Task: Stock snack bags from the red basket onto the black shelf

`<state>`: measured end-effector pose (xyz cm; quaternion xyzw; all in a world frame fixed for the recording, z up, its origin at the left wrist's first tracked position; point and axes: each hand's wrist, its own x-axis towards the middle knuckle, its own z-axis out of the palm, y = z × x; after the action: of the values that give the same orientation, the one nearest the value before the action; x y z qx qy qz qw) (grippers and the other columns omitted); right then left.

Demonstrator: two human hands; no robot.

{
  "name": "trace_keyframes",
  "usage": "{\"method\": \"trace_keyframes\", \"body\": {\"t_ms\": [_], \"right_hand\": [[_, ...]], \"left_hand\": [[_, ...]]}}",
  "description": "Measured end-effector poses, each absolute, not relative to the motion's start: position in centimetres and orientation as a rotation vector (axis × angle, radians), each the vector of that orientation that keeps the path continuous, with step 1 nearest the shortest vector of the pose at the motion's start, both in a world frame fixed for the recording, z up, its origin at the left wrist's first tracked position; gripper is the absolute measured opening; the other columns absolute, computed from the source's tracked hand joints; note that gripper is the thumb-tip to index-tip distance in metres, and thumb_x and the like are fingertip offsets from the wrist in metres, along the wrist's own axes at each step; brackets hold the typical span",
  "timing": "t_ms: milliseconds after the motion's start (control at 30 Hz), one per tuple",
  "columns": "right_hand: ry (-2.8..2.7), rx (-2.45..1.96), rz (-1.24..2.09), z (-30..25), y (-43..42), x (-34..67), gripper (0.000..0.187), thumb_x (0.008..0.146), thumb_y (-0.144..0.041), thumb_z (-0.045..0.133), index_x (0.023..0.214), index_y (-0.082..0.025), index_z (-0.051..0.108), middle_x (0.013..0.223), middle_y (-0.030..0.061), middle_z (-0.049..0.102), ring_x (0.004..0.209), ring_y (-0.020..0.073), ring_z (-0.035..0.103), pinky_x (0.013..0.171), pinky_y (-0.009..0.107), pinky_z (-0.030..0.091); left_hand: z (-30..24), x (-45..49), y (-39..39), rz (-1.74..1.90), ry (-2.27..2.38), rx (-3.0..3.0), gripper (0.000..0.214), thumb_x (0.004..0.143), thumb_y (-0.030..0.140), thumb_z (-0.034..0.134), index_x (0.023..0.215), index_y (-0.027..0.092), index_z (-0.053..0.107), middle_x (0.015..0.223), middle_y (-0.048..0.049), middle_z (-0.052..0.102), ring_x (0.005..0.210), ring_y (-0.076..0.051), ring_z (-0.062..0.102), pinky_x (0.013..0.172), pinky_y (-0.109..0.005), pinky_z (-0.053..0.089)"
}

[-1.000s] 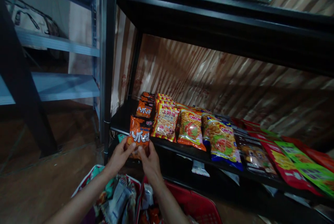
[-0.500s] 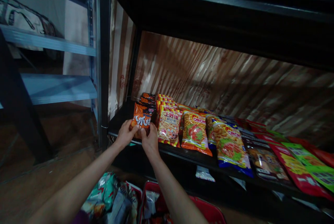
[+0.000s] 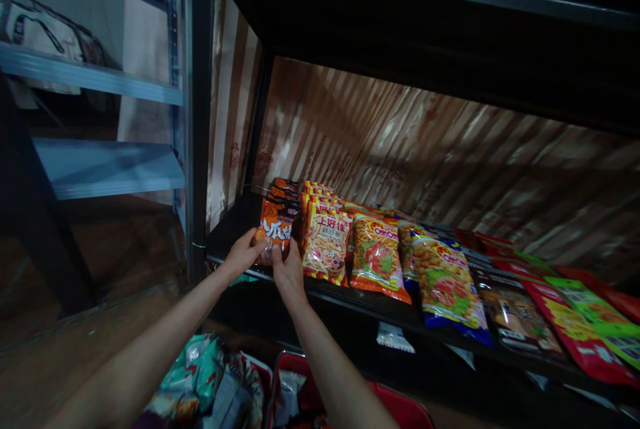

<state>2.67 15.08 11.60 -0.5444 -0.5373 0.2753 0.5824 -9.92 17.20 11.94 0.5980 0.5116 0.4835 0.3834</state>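
Note:
An orange and black snack bag stands upright at the left end of the black shelf. My left hand grips its lower left side, thumb on the front. On its lower right side, my right hand is closed with the thumb on the front too. Behind this bag is a row of similar orange and black bags. Just right of my right hand stands a yellow and red snack bag, with more of its kind behind it.
Further right along the shelf are an orange noodle-snack bag, a blue-edged snack bag, and red and green packets. Below, a red basket and a heap of teal packages sit near my forearms. A blue rack stands left.
The view has shifted slightly, so the shelf goods appear a little further right. Both hands keep hold of the orange and black bag, which has barely moved.

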Motion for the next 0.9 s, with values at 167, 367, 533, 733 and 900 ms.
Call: {"method": "trace_keyframes", "body": {"t_ms": [167, 367, 533, 733, 900], "right_hand": [[-1.221, -1.323, 0.623, 11.3, 15.3, 2.4, 0.049, 0.075, -0.036, 0.056, 0.12, -0.018, 0.053, 0.114, 0.0108, 0.063, 0.11, 0.0253, 0.055, 0.096, 0.037, 0.04], [-1.212, -1.315, 0.611, 11.1, 15.7, 2.1, 0.05, 0.076, -0.035, 0.055, 0.122, -0.018, 0.051, 0.117, 0.0117, 0.061, 0.115, 0.0264, 0.052, 0.099, 0.039, 0.037], [-1.211, -1.379, 0.572, 11.1, 15.7, 2.0, 0.052, 0.077, -0.035, 0.052, 0.125, -0.016, 0.046, 0.12, 0.0137, 0.058, 0.116, 0.0271, 0.051, 0.101, 0.041, 0.034], [-1.18, -1.406, 0.586, 11.4, 16.0, 2.1, 0.053, 0.076, -0.036, 0.053, 0.124, -0.015, 0.048, 0.117, 0.0153, 0.06, 0.112, 0.0289, 0.054, 0.099, 0.042, 0.036], [-1.19, -1.401, 0.597, 11.7, 16.7, 2.2, 0.052, 0.075, -0.033, 0.053, 0.124, -0.015, 0.048, 0.117, 0.0144, 0.061, 0.112, 0.029, 0.055, 0.098, 0.042, 0.037]], "left_hand": [[12.3, -9.9, 17.3, 1.225, 1.276, 1.563, 0.039, 0.075, 0.05, 0.053, 0.094, 0.017, 0.061, 0.084, -0.0032, 0.065, 0.076, -0.019, 0.058, 0.069, -0.027, 0.045], [12.0, -9.7, 17.6, 1.253, 1.286, 1.589, 0.038, 0.076, 0.049, 0.052, 0.092, 0.016, 0.061, 0.083, -0.0034, 0.064, 0.075, -0.018, 0.056, 0.067, -0.027, 0.043], [11.8, -9.5, 18.0, 1.274, 1.268, 1.579, 0.037, 0.075, 0.048, 0.053, 0.091, 0.016, 0.062, 0.08, -0.0027, 0.064, 0.073, -0.017, 0.056, 0.064, -0.025, 0.043], [12.3, -9.1, 18.2, 1.274, 1.291, 1.572, 0.036, 0.073, 0.046, 0.055, 0.089, 0.015, 0.063, 0.081, -0.0037, 0.065, 0.074, -0.018, 0.057, 0.066, -0.026, 0.043], [12.0, -8.9, 18.6, 1.332, 1.312, 1.542, 0.035, 0.073, 0.044, 0.056, 0.093, 0.016, 0.064, 0.086, -0.0045, 0.067, 0.077, -0.019, 0.059, 0.07, -0.027, 0.045]]}}
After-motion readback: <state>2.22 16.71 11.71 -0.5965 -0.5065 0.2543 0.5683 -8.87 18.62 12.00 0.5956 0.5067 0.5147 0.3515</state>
